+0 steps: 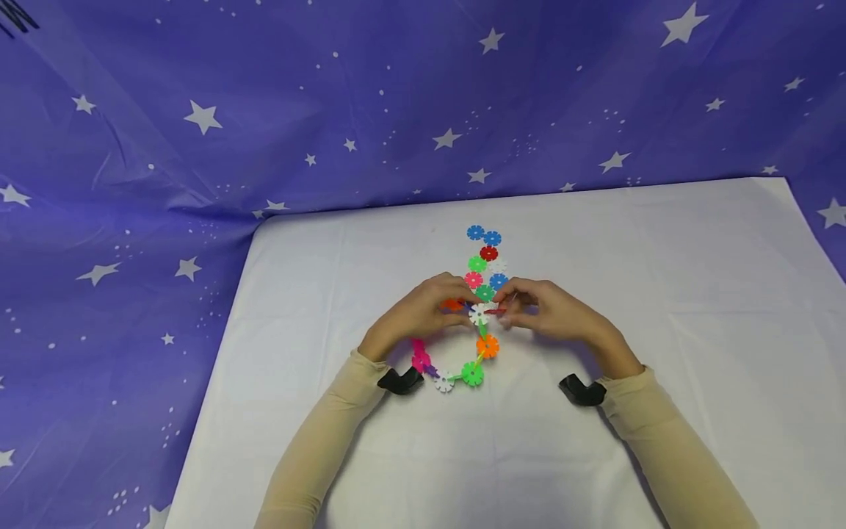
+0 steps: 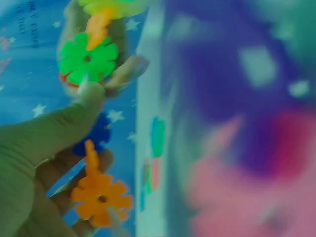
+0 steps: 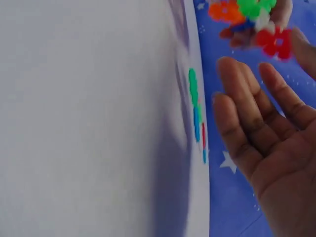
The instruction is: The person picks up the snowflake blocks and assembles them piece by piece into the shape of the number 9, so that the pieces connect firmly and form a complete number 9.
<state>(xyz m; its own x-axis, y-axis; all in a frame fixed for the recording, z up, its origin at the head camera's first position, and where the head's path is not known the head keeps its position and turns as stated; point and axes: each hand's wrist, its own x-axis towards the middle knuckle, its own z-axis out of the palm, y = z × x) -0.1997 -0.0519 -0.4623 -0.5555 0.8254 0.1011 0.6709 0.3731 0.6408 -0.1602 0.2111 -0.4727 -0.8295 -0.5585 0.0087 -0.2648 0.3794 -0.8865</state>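
Note:
A ring-like chain of colourful notched snowflake discs is held up between the hands in the head view. With thumb and fingers, my left hand pinches it near a white disc. My right hand pinches a red disc at that white one. In the right wrist view the red disc meets the thumb, while other fingers extend loosely. The left wrist view shows a green disc by the left thumb and an orange disc below; the nearest pink disc is blurred.
Several loose discs, among them blue, dark red and pink, lie on the white-covered table beyond the hands. A purple star-patterned cloth hangs behind. Black wrist pieces sit at both cuffs.

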